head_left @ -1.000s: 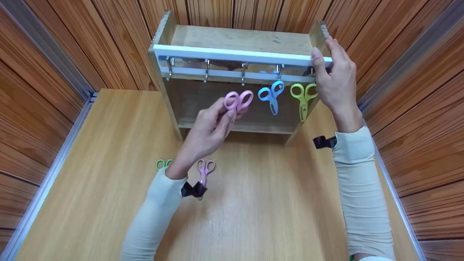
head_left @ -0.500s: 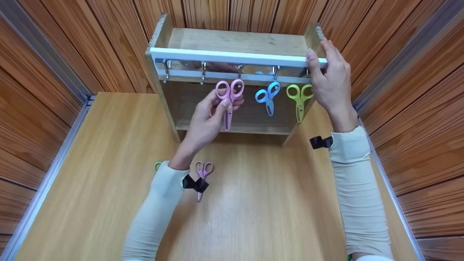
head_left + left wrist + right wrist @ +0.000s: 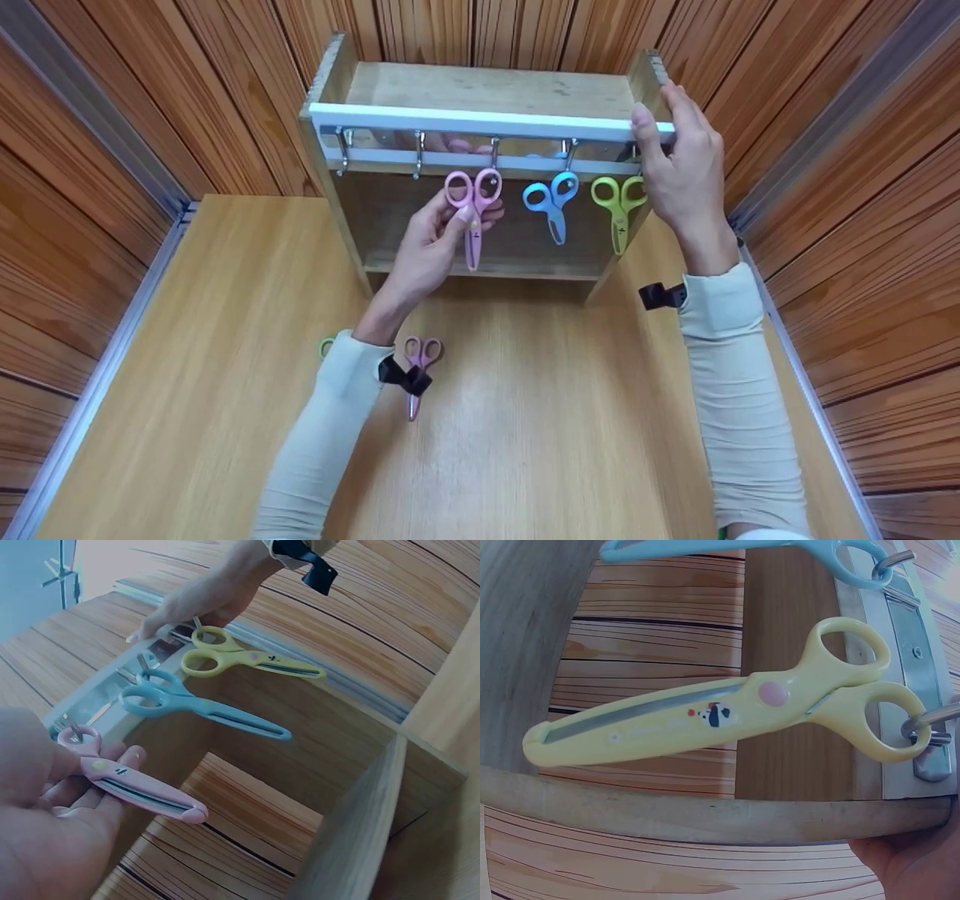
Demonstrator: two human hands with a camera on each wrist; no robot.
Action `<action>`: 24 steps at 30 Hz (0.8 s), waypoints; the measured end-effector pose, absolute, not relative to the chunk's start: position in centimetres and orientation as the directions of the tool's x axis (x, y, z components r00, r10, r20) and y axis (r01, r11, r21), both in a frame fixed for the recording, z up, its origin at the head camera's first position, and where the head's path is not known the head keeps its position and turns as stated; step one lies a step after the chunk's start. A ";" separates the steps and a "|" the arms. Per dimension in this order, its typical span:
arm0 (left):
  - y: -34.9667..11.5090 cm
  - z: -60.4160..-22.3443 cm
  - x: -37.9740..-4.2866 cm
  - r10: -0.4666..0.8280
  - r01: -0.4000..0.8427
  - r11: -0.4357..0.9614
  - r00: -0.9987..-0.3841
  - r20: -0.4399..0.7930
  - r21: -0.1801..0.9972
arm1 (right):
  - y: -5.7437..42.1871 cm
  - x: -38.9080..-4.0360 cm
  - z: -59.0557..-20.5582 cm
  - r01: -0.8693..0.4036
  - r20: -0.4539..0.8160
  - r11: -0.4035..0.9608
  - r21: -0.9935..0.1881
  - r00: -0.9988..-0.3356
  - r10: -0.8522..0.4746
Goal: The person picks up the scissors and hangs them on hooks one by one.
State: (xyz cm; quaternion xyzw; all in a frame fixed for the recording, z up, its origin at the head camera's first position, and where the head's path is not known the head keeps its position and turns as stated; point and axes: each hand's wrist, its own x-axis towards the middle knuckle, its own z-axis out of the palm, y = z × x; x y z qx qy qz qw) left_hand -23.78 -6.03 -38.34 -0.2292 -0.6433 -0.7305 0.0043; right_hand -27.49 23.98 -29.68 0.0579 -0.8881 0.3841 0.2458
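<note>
My left hand (image 3: 420, 251) pinches pink scissors (image 3: 473, 244), blades down, between thumb and fingers. Their right loop is at the middle hook (image 3: 495, 150) on the white rail (image 3: 480, 118); in the left wrist view the hook's metal end shows inside a loop of the pink scissors (image 3: 142, 789). Blue scissors (image 3: 555, 214) hang from the hook to the right, then yellow scissors (image 3: 619, 217) from the last one. Around the right front corner of the wooden shelf (image 3: 487, 86), my right hand (image 3: 686, 176) holds on, thumb on the rail and fingers along the side board.
Two bare hooks (image 3: 419, 154) are at the rail's left. On the table (image 3: 525, 412) lie other pink scissors (image 3: 414, 382), partly behind the left wrist's camera, and a green loop (image 3: 325, 346) peeks out beside the left sleeve. Wood-plank walls (image 3: 112, 97) enclose the table.
My left hand has turned the pink scissors from pointing away to blades down and brought their loop up to the middle hook. My right hand stays on the shelf corner.
</note>
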 end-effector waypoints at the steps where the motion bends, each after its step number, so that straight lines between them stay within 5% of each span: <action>1: -6.0 -38.5 -23.8 0.290 0.295 -0.178 -0.896 0.336 0.939 | 24.0 -27.5 -29.7 -0.289 0.477 0.699 -0.654 -0.875 0.085; 24: -6.6 -39.6 -24.3 0.263 0.277 -0.070 -0.921 0.286 0.958 | 24.2 -27.5 -29.5 -0.304 0.484 0.722 -0.622 -0.874 0.049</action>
